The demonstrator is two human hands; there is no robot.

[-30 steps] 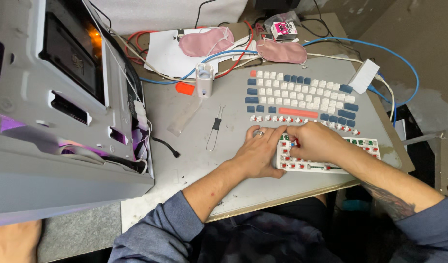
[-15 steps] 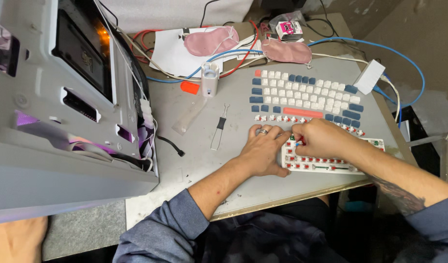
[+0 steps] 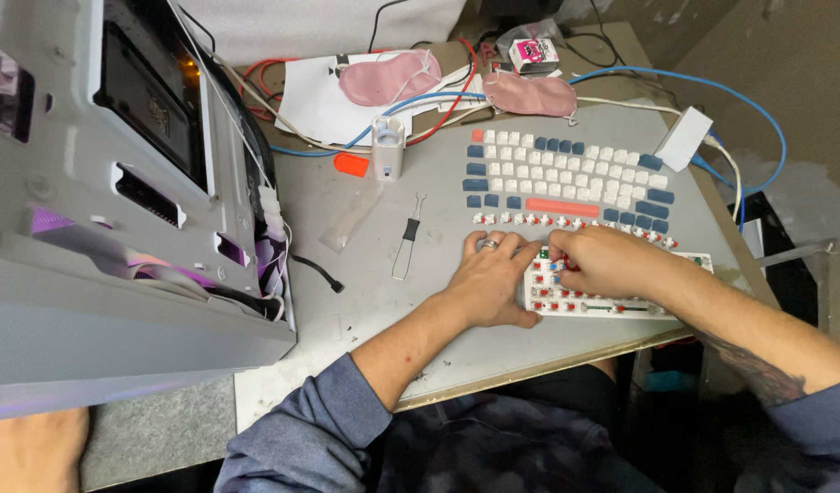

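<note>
A white keyboard base [image 3: 631, 298] with red switches lies near the table's front edge. My left hand [image 3: 486, 279], a ring on one finger, grips its left end, fingers at the top edge and thumb at the bottom edge. My right hand [image 3: 610, 260] lies over the board's upper left part, its fingertips pinched on a small switch [image 3: 556, 266]. Just beyond the board runs a row of loose switches [image 3: 566, 220]. Behind that, white, blue and orange keycaps [image 3: 566, 178] are laid out in keyboard order.
An open grey computer case [image 3: 119, 183] fills the left side. On the table are a wire keycap puller [image 3: 406, 239], a clear plastic bag [image 3: 350, 217], a white bottle [image 3: 388, 146], an orange cap [image 3: 351, 164], two pink eye masks [image 3: 388, 78], a white adapter [image 3: 683, 150] and cables.
Both hands stay on the keyboard base; the right hand's fingers have shifted slightly over the switches. The view has drifted a little.
</note>
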